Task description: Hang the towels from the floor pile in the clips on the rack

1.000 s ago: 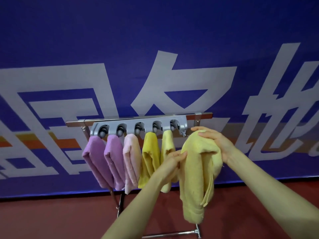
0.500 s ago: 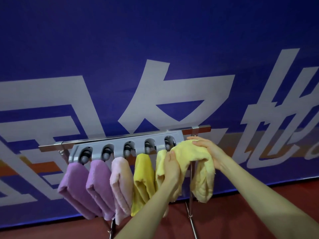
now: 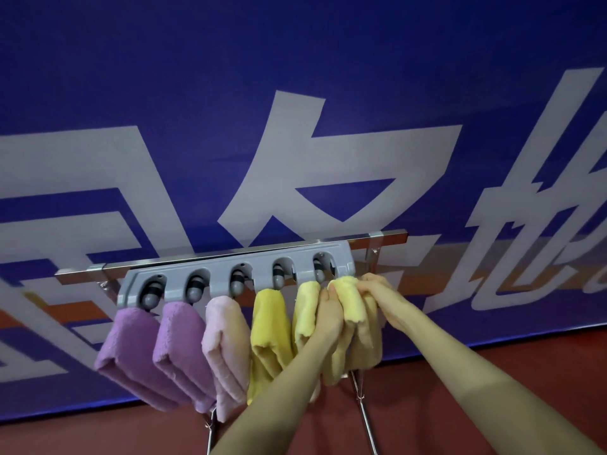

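A grey clip holder [image 3: 236,267] is fixed to a steel rack bar [image 3: 377,238]. From its clips hang two purple towels [image 3: 131,349] [image 3: 180,343], a pink towel [image 3: 226,336], a deep yellow towel [image 3: 269,323] and a pale yellow towel [image 3: 307,310]. Both my hands hold another pale yellow towel [image 3: 351,300], folded, just under the holder's right end. My left hand [image 3: 330,310] grips its left side; my right hand [image 3: 381,295] pinches its top right. The floor pile is out of sight.
A blue banner [image 3: 295,93] with large white characters fills the wall behind the rack. The rack's steel legs [image 3: 364,418] run down to a dark red floor [image 3: 443,389].
Both hands lifted the pale yellow towel up and left to the holder's right end and bunched its folded top tighter. The camera came closer to the rack.
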A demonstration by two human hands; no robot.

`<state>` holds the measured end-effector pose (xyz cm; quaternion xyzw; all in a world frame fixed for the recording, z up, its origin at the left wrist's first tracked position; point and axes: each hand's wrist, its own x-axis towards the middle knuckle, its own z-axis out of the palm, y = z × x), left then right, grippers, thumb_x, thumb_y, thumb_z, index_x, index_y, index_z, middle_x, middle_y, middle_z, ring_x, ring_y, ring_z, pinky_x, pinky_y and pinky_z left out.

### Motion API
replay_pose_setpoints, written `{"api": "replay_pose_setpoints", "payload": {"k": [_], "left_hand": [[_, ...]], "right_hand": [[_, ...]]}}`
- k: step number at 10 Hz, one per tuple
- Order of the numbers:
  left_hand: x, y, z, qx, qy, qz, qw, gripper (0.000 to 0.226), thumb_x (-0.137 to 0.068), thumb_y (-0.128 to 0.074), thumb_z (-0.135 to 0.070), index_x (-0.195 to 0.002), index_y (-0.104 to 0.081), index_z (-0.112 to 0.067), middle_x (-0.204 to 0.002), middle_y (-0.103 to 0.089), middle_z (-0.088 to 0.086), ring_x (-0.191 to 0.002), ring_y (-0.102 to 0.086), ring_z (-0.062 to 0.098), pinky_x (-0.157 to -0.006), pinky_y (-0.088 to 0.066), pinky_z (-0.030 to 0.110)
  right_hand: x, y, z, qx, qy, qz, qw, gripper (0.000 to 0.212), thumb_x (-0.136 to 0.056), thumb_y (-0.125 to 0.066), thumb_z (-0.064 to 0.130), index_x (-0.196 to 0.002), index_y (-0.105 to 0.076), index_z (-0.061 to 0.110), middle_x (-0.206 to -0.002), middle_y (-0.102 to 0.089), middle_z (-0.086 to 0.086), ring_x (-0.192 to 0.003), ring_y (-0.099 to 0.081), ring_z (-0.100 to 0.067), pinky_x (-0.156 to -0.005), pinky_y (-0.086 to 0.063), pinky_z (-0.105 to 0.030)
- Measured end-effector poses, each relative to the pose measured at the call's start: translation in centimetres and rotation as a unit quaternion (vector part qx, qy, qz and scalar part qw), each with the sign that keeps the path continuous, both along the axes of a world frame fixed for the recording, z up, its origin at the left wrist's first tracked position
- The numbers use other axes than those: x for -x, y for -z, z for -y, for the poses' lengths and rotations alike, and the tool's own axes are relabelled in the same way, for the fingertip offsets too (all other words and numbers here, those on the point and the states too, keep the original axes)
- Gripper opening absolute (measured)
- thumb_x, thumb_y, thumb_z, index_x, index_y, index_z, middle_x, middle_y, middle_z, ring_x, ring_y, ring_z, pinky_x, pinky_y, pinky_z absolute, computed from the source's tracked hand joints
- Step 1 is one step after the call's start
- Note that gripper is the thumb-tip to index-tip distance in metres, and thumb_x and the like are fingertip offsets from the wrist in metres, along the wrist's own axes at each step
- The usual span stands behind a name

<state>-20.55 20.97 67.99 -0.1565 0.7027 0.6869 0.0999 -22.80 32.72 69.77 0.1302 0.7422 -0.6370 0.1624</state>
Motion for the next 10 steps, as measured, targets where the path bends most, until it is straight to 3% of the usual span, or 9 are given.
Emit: {"api": "replay_pose_setpoints", "payload": {"k": [1,2,3,4,5,6,8,9,10], "left_hand": [[0.1,0.4,0.5,0.068,0.034,-0.004,0.997,0.042,-0.103,-0.033,-0.03,-0.136,-0.046,-0.009,-0.137,-0.053,0.008,-0.118,-0.054,0.019,-0.096,-0.045,0.028],[0.0,0.7,1.2,0.16,0.063,-0.013,0.985,0.039,-0.1,-0.04,-0.027,-0.134,-0.049,-0.009,-0.138,-0.053,0.01,-0.126,-0.051,0.024,-0.102,-0.041,0.03],[-0.4,0.8,1.5,0.18,0.071,-0.012,0.981,0.038,-0.1,-0.043,-0.027,-0.133,-0.05,-0.009,-0.133,-0.055,0.01,-0.126,-0.05,0.026,-0.102,-0.038,0.03],[-0.6,1.1,1.7,0.191,0.069,0.005,0.979,0.027,-0.098,-0.044,-0.035,-0.092,-0.06,-0.013,-0.086,-0.06,0.003,-0.088,-0.058,0.019,-0.092,-0.044,0.036],[-1.1,1.1,1.7,0.165,0.118,0.013,0.979,0.026,-0.099,-0.04,-0.027,-0.081,-0.052,-0.013,-0.072,-0.051,-0.002,-0.079,-0.051,0.016,-0.09,-0.046,0.04],[-1.9,0.9,2.0,0.128,0.15,0.008,0.98,0.025,-0.1,-0.034,-0.019,-0.087,-0.054,-0.013,-0.077,-0.053,-0.002,-0.078,-0.05,0.012,-0.076,-0.041,0.026],[-4.6,1.3,3.3,0.105,0.133,-0.015,0.985,0.027,-0.098,-0.038,-0.026,-0.076,-0.055,-0.025,-0.078,-0.055,-0.009,-0.078,-0.05,0.005,-0.078,-0.039,0.02],[-6.4,0.8,4.5,0.079,0.113,-0.009,0.99,0.024,-0.099,-0.039,-0.021,-0.083,-0.057,-0.023,-0.09,-0.056,-0.003,-0.086,-0.051,0.009,-0.073,-0.04,0.016],[-8.3,0.6,5.5,0.039,0.082,-0.013,0.996,0.028,-0.1,-0.039,-0.022,-0.113,-0.062,-0.013,-0.107,-0.061,-0.001,-0.102,-0.055,0.012,-0.091,-0.042,0.024]], "right_hand": [[0.2,1.3,0.8,-0.011,0.023,0.001,1.0,0.016,-0.09,-0.054,0.022,-0.1,-0.056,0.009,-0.101,-0.062,-0.013,-0.094,-0.059,-0.026,-0.083,-0.045,-0.038],[0.1,2.4,1.4,-0.02,0.055,0.007,0.998,0.034,-0.094,-0.052,0.029,-0.121,-0.049,0.009,-0.119,-0.06,-0.016,-0.104,-0.06,-0.028,-0.089,-0.048,-0.039],[-0.6,2.9,1.5,-0.037,0.066,0.013,0.997,0.029,-0.095,-0.051,0.028,-0.117,-0.047,0.01,-0.118,-0.056,-0.015,-0.099,-0.057,-0.024,-0.066,-0.043,-0.029],[-1.3,3.6,1.2,-0.039,0.076,0.019,0.996,0.03,-0.093,-0.052,0.026,-0.12,-0.046,0.013,-0.117,-0.057,-0.012,-0.103,-0.057,-0.023,-0.069,-0.043,-0.029],[-2.1,3.8,1.1,-0.033,0.085,0.023,0.996,0.026,-0.093,-0.049,0.023,-0.115,-0.052,0.009,-0.11,-0.063,-0.014,-0.096,-0.06,-0.024,-0.073,-0.048,-0.032],[-2.7,4.0,1.2,-0.041,0.092,0.02,0.995,0.025,-0.092,-0.049,0.023,-0.111,-0.058,0.01,-0.106,-0.067,-0.014,-0.099,-0.063,-0.027,-0.09,-0.051,-0.042],[-4.9,3.4,0.7,-0.004,0.111,0.018,0.994,0.023,-0.093,-0.047,0.018,-0.11,-0.06,0.01,-0.097,-0.063,-0.008,-0.088,-0.058,-0.022,-0.082,-0.047,-0.035],[-6.9,2.9,0.4,0.038,0.101,0.024,0.994,0.018,-0.092,-0.05,0.013,-0.102,-0.064,0.008,-0.098,-0.067,-0.01,-0.091,-0.063,-0.021,-0.082,-0.05,-0.032],[-8.9,2.7,0.7,0.039,0.09,0.021,0.995,0.018,-0.092,-0.053,0.013,-0.104,-0.064,0.006,-0.102,-0.068,-0.011,-0.099,-0.063,-0.024,-0.094,-0.049,-0.037]]}}
